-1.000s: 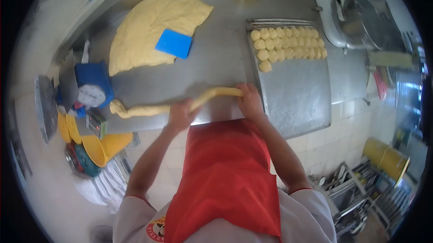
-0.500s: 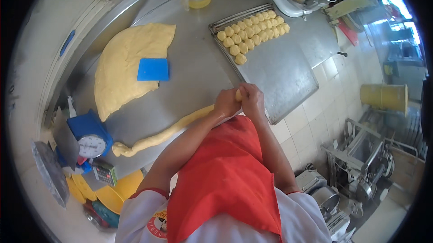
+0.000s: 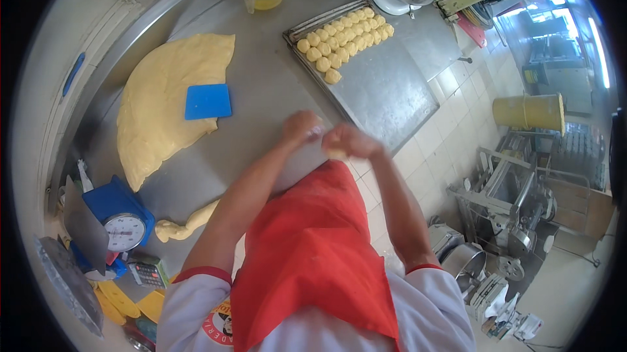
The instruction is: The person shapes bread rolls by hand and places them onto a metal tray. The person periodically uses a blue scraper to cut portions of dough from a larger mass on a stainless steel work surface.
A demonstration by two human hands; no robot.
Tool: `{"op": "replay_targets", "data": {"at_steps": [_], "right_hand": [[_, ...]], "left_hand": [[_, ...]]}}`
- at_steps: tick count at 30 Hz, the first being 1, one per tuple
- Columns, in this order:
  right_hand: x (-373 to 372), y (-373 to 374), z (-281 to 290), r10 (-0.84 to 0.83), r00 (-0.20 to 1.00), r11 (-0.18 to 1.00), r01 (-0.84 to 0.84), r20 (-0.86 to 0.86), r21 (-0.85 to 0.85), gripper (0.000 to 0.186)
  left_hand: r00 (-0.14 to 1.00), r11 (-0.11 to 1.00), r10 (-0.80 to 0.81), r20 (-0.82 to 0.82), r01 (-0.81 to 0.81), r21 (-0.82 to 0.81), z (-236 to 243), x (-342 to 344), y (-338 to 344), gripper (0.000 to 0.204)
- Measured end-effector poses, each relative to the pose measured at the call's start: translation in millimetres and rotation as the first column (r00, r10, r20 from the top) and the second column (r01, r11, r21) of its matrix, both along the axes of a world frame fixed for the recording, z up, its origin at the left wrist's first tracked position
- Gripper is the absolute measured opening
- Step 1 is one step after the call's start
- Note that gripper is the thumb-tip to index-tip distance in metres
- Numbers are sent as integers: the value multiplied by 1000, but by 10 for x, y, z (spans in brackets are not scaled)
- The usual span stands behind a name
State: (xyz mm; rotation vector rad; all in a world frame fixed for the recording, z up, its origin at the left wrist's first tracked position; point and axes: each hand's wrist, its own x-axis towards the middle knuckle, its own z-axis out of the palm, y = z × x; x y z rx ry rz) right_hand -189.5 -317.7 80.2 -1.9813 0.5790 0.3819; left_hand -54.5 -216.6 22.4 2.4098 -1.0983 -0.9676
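The person's left hand [image 3: 302,127] and right hand [image 3: 349,142] are close together over the shiny steel table [image 3: 261,91], just in front of the red apron [image 3: 307,247]. Both hands are blurry. The fingers look curled around a small yellow bit of dough [image 3: 336,153], which peeks out under the right hand. How tight they hold it is hard to tell.

A long yellow rope of dough [image 3: 189,223] lies on the table by the person's left arm, beside the blue kitchen scale [image 3: 117,218]. It seems there is rope left to pinch into pieces.

The flat metal baking tray [image 3: 385,91] already has three short rows of little round dough balls [image 3: 343,37] at its far end. Most of the tray is bare, so the work looks only partly done.

A big flat sheet of yellow dough [image 3: 163,104] waits farther back, with a blue plastic scraper [image 3: 208,101] lying on it.
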Motion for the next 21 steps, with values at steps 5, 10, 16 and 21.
{"op": "replay_targets", "data": {"at_steps": [5, 10, 16, 21], "right_hand": [[-88, -531, -409, -475, 874, 786, 367, 106, 498, 32], [295, -1118, -877, -653, 718, 741, 672, 242, 9, 33], [784, -1117, -956, -431, 842, 797, 523, 324, -301, 40], [584, -911, -685, -405, 772, 680, 612, 490, -404, 40]], "left_hand": [[987, 991, 132, -89, -131, 16, -224, 230, -35, 32], [978, 974, 186, -95, -197, -111, -412, -128, 59, 46], [921, 955, 267, -284, -293, -53, -333, -239, 63, 60], [940, 931, 261, -218, -305, -202, -212, -269, 97, 78]]}}
